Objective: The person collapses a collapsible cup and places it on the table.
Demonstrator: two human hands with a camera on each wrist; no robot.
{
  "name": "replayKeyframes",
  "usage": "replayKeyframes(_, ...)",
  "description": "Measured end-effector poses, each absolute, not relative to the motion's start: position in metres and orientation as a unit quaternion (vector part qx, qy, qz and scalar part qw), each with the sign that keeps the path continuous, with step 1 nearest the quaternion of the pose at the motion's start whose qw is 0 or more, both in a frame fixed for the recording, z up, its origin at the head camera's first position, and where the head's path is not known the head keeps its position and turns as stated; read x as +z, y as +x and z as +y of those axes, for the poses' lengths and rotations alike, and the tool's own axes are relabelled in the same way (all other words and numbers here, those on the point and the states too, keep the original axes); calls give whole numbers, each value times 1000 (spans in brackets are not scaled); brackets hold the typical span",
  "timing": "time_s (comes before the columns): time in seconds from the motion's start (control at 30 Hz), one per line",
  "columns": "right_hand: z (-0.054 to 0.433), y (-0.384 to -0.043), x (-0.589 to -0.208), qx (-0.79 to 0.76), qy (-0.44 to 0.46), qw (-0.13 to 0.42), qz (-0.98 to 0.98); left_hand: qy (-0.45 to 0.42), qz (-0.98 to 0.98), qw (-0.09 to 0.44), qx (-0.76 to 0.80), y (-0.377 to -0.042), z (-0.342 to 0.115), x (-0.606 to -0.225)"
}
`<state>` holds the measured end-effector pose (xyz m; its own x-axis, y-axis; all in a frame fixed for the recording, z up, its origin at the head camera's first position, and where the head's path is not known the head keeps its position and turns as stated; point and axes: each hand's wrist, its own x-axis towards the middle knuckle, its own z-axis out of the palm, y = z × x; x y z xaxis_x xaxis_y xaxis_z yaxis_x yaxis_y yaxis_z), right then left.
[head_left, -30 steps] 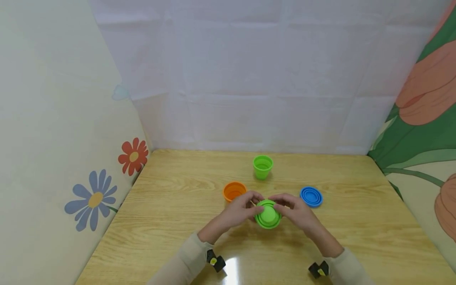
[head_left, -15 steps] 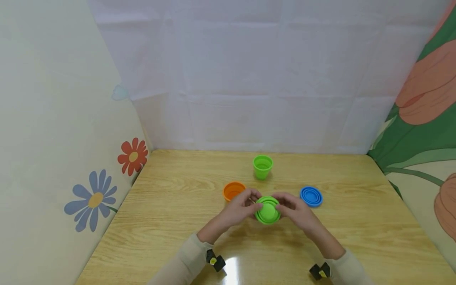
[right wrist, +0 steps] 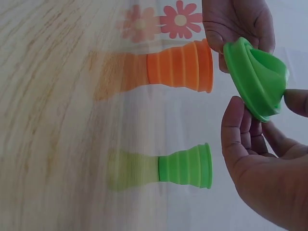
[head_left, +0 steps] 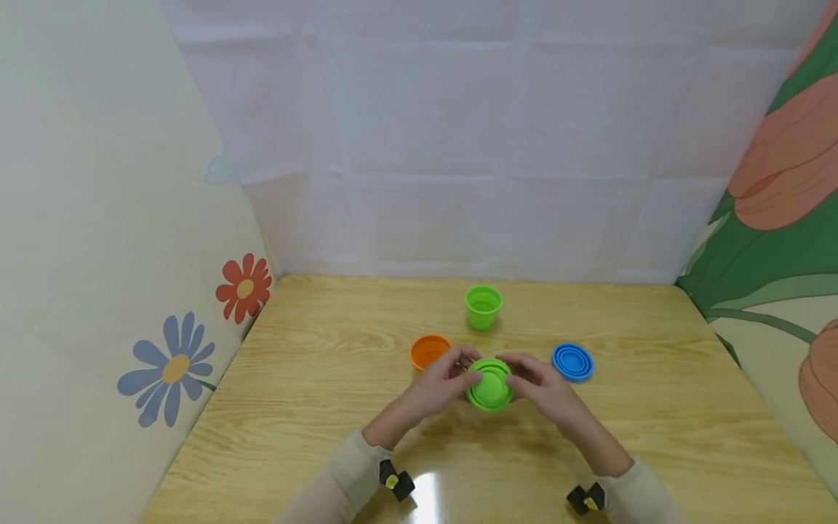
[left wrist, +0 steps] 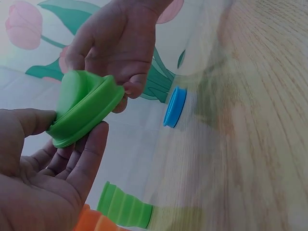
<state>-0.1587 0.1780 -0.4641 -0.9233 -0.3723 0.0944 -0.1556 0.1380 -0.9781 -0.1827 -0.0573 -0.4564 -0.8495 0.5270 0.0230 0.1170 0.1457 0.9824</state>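
Observation:
Between both hands is a light-green collapsible silicone cup (head_left: 489, 391), held above the table with its base side toward the head camera. Its folded rings look flattened but lopsided, the base bulging out crookedly in the left wrist view. My left hand (head_left: 437, 384) pinches the left edge, thumb on the base side and fingers on the rim side. Opposite it, my right hand (head_left: 548, 387) pinches the right edge the same way. An orange collapsible cup (head_left: 428, 352) stands just beyond my left hand, partly covered by it in the head view.
A second green collapsible cup (head_left: 483, 307), extended and upright, stands farther back on the wooden table (head_left: 327, 407). To the right lies a blue collapsible cup (head_left: 572, 362), folded flat. A white cloth (head_left: 458, 145) hangs behind the table.
The held green cup has moved slightly up and to the left in the head view, and its base has shifted and tilted under the thumbs. The other cups stay where they were.

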Motion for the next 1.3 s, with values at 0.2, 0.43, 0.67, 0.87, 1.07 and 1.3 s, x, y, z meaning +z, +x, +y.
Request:
replayKeyframes(0.2, 178, -155, -467, -674, -196, 76, 708, 212, 721, 150, 643, -184, -57, -456)
replayKeyframes(0.43, 178, -156, -466, -665, -197, 68, 717, 209, 722, 160, 640, -181, -58, -453)
replayKeyframes(0.67, 178, -157, -462, -640, -178, 73, 744, 225, 741, 177, 608, -180, -60, -453)
replayKeyframes(0.87, 179, -156, -464, -656, -182, 78, 728, 214, 724, 172, 632, -179, -59, -451)
replayKeyframes(1.07, 179, -154, -464, -677, -200, 83, 703, 217, 708, 164, 651, -182, -58, -451)
replayKeyframes(1.3, 177, -155, -463, -669, -202, 84, 710, 213, 712, 174, 646, -180, -57, -451)
